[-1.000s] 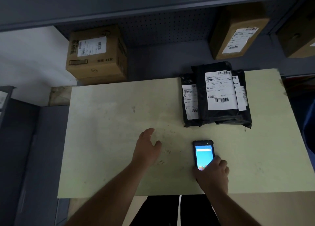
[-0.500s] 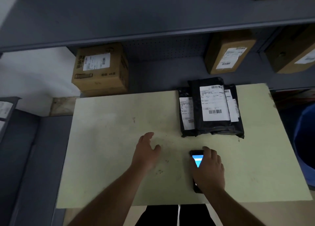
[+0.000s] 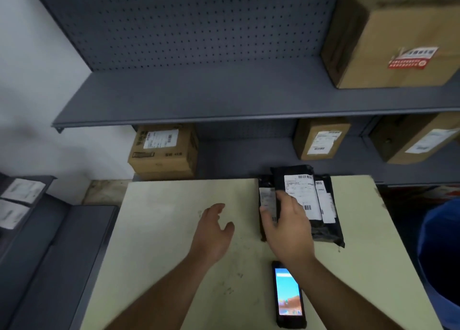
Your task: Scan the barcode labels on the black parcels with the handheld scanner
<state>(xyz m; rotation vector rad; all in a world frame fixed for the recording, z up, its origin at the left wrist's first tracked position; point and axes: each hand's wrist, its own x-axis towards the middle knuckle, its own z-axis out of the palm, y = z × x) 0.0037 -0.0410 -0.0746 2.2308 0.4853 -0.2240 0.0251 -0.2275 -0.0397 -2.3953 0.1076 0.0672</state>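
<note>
Three black parcels lie stacked at the far right of the pale table, each with a white barcode label. The top parcel overlaps a left parcel and a right parcel. My right hand reaches over the stack with its fingers spread on the top parcel's left edge and its thumb on the left parcel. The handheld scanner lies flat on the table near the front edge, screen lit, below my right wrist. My left hand rests open on the table, left of the parcels.
Grey shelving runs behind the table. Cardboard boxes stand on it: one at the left, two at the right, and a large one higher up. A blue object is at the right edge and a grey unit at the left.
My right hand has let go of the scanner and moved forward onto the parcel stack. The scanner stays on the table. The view has tilted up.
</note>
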